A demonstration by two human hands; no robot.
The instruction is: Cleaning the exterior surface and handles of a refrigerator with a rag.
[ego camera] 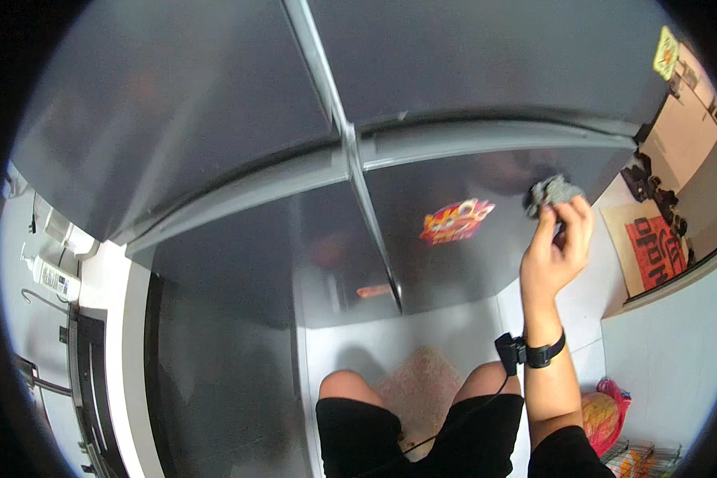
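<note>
My right hand (pixel 558 248) holds a crumpled grey cloth (pixel 552 192) between thumb and fingers, against or close to the lower right door of a large dark grey refrigerator (pixel 406 263). A wired black device is strapped at that wrist. A colourful cartoon sticker or magnet (pixel 456 222) is on the same door, left of the cloth. Pale metal trim (pixel 502 136) runs across the refrigerator between upper and lower doors. A small orange-red strip (pixel 373 291) shows near the bottom of the door gap. My left hand is out of view.
At the left, a white pump bottle (pixel 57 278) stands on a white counter (pixel 110 293) beside a black hob. A doormat (pixel 648 248) and dark shoes (pixel 651 182) lie at the right. A red net bag (pixel 606 415) and a wire basket (pixel 645 457) are at the lower right.
</note>
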